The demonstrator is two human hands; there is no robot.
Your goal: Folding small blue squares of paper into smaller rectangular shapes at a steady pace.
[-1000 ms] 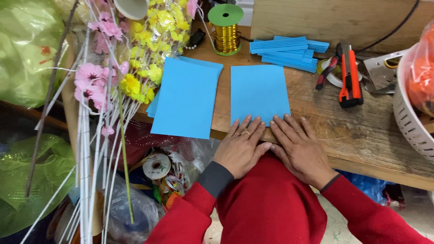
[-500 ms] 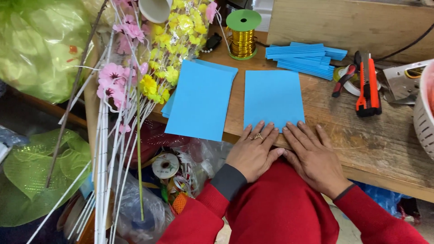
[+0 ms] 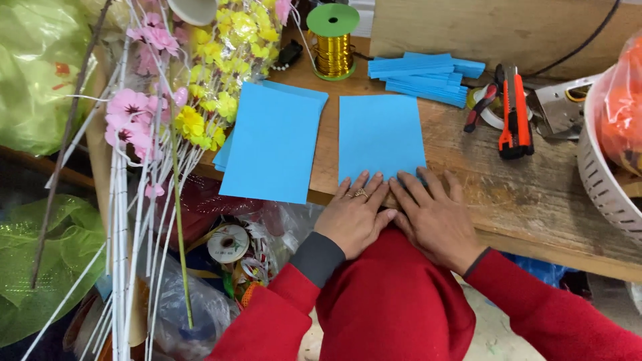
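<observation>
We see the left hand (image 3: pixel 354 217) and right hand (image 3: pixel 435 220) lying flat, fingers spread, side by side on the near edge of a blue paper sheet (image 3: pixel 378 137) on the wooden table (image 3: pixel 535 194). Our hands hide that edge. The sheet's long axis runs away from us, toward the wire spool (image 3: pixel 332 37).

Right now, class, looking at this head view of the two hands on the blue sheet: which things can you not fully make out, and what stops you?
- Near edge of the blue sheet: covered by the left hand and right hand.
- White basket: cut off by the right frame edge.
- Stack of blue sheets: lower sheets hidden under the top one.
- Spool of gold wire: the wire's end is too small to see.
</observation>
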